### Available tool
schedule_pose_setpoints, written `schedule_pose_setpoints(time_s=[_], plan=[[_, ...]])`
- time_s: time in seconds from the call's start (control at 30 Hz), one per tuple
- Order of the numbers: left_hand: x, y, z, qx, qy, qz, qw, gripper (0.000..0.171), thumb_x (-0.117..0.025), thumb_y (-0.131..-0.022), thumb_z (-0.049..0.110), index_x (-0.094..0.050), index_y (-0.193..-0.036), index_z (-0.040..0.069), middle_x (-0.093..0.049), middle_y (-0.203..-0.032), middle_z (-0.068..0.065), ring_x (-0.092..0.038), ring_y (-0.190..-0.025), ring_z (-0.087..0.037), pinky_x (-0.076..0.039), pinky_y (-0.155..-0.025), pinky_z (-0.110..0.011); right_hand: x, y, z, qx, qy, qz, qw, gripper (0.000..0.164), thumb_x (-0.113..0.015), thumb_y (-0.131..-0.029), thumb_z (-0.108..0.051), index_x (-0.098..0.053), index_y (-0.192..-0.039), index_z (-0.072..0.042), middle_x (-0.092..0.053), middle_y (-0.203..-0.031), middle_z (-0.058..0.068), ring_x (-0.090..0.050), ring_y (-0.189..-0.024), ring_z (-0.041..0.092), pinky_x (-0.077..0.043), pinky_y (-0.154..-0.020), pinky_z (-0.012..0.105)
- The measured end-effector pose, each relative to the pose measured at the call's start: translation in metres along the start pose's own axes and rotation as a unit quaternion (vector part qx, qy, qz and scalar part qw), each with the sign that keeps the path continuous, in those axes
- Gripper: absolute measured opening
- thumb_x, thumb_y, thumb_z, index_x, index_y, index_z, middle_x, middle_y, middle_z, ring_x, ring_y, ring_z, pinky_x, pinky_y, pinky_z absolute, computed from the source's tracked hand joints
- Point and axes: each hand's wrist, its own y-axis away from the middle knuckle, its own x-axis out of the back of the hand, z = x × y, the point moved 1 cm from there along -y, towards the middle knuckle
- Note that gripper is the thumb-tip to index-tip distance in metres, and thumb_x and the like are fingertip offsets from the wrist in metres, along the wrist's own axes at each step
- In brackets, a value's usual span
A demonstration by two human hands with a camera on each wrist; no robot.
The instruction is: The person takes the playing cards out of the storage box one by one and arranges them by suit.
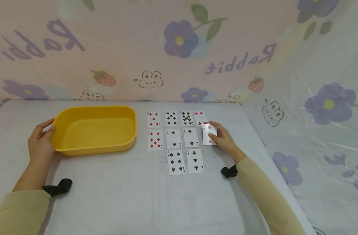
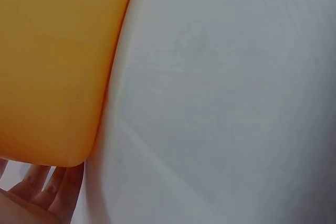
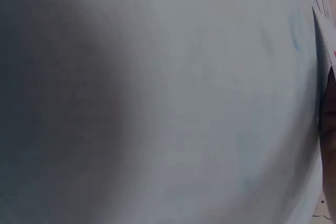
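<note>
A yellow plastic basin (image 1: 96,149) stands at the left of the table. My left hand (image 1: 41,143) grips its left end, thumb at the rim; in the left wrist view the fingers (image 2: 65,192) show beside the basin's corner. At the right, my right hand (image 1: 225,139) pinches a hearts playing card (image 1: 206,138) between thumb and fingers. This card lies right of the two of clubs (image 1: 191,137) and slightly overlaps the hearts card (image 1: 199,118) behind it. The right wrist view shows only a sliver of the held card (image 3: 327,38) and a finger (image 3: 329,140).
Face-up cards lie in rows right of the basin, among them the five of diamonds (image 1: 153,119), seven of diamonds (image 1: 155,140), six of spades (image 1: 176,162) and three of clubs (image 1: 195,161). A patterned curtain (image 1: 137,49) hangs behind the white-covered table (image 1: 132,195).
</note>
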Motion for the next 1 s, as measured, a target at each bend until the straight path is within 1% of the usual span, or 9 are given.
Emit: schedule_pose_setpoints(time_s=[0.17,0.3,0.4,0.5,0.6,0.7,0.8,0.93,1.0], plan=[[-0.002,0.000,0.002,-0.004,-0.037,0.006,0.9993,0.036,-0.051,-0.099,0.033,-0.054,-0.134,0.037,-0.045,-0.090,0.019,-0.042,-0.079,0.001,-0.039,-0.061,-0.001,0.000,0.000,0.001,-0.012,0.023,0.002,1.000,0.059,-0.061,-0.094,-0.015,-0.037,-0.147,-0.018,-0.055,-0.118,0.021,-0.055,-0.092,0.024,-0.047,-0.071,0.022],[-0.003,-0.002,0.001,-0.005,-0.046,0.005,0.9989,0.036,-0.049,-0.100,0.031,-0.053,-0.136,0.036,-0.044,-0.091,0.020,-0.042,-0.079,0.001,-0.039,-0.062,-0.001,-0.004,0.000,-0.003,-0.019,0.074,0.006,0.997,0.058,-0.063,-0.093,-0.016,-0.038,-0.145,-0.018,-0.056,-0.110,0.018,-0.053,-0.089,0.023,-0.045,-0.071,0.025],[-0.003,-0.003,0.001,-0.006,-0.050,0.007,0.9987,0.036,-0.049,-0.100,0.032,-0.053,-0.135,0.037,-0.045,-0.090,0.019,-0.043,-0.079,0.002,-0.039,-0.061,-0.001,-0.006,-0.001,-0.006,0.002,0.133,0.014,0.991,0.058,-0.064,-0.092,-0.016,-0.040,-0.144,-0.012,-0.051,-0.112,0.019,-0.049,-0.091,0.026,-0.042,-0.074,0.030],[0.000,-0.005,0.001,-0.011,-0.045,0.009,0.9989,0.035,-0.051,-0.099,0.031,-0.055,-0.134,0.037,-0.046,-0.088,0.018,-0.044,-0.077,0.002,-0.040,-0.060,-0.002,-0.008,-0.004,-0.008,0.021,0.164,0.026,0.986,0.059,-0.065,-0.090,-0.016,-0.040,-0.143,-0.007,-0.042,-0.119,0.021,-0.044,-0.096,0.028,-0.039,-0.079,0.037],[0.003,-0.005,0.000,-0.012,-0.042,0.007,0.9990,0.035,-0.051,-0.099,0.030,-0.056,-0.133,0.038,-0.047,-0.087,0.018,-0.044,-0.077,0.002,-0.040,-0.059,-0.003,-0.011,-0.005,-0.009,0.017,0.154,0.037,0.987,0.061,-0.067,-0.088,-0.016,-0.041,-0.142,-0.007,-0.032,-0.126,0.021,-0.041,-0.104,0.030,-0.039,-0.088,0.042],[0.006,-0.003,-0.002,-0.006,-0.076,0.008,0.9970,0.037,-0.050,-0.099,0.032,-0.053,-0.135,0.039,-0.045,-0.087,0.020,-0.043,-0.077,0.002,-0.039,-0.059,-0.003,-0.013,-0.006,-0.009,0.007,0.138,0.047,0.989,0.061,-0.068,-0.088,-0.017,-0.041,-0.142,-0.008,-0.027,-0.133,0.020,-0.038,-0.112,0.032,-0.038,-0.095,0.045],[0.006,-0.001,-0.002,-0.017,-0.162,0.016,0.9865,0.040,-0.044,-0.100,0.036,-0.047,-0.140,0.038,-0.045,-0.093,0.019,-0.039,-0.077,0.004,-0.037,-0.061,-0.003,-0.015,-0.005,-0.010,0.007,0.128,0.055,0.990,0.060,-0.066,-0.089,-0.018,-0.040,-0.142,-0.006,-0.026,-0.136,0.021,-0.038,-0.116,0.034,-0.037,-0.100,0.048],[0.007,0.001,0.001,-0.066,-0.276,0.041,0.9580,0.046,-0.038,-0.100,0.037,-0.043,-0.145,0.027,-0.057,-0.118,-0.005,-0.035,-0.081,0.007,-0.033,-0.066,-0.009,-0.018,-0.005,-0.014,0.023,0.115,0.071,0.991,0.060,-0.061,-0.093,-0.023,-0.035,-0.145,-0.005,-0.027,-0.138,0.023,-0.038,-0.123,0.036,-0.036,-0.103,0.050],[0.006,0.004,0.003,-0.107,-0.300,0.061,0.9460,0.046,-0.038,-0.100,0.033,-0.046,-0.143,0.020,-0.054,-0.130,-0.017,-0.041,-0.084,0.002,-0.036,-0.075,-0.017,-0.020,-0.005,-0.017,0.037,0.117,0.084,0.989,0.060,-0.059,-0.095,-0.024,-0.034,-0.145,-0.006,-0.028,-0.139,0.022,-0.038,-0.125,0.035,-0.036,-0.104,0.050]])
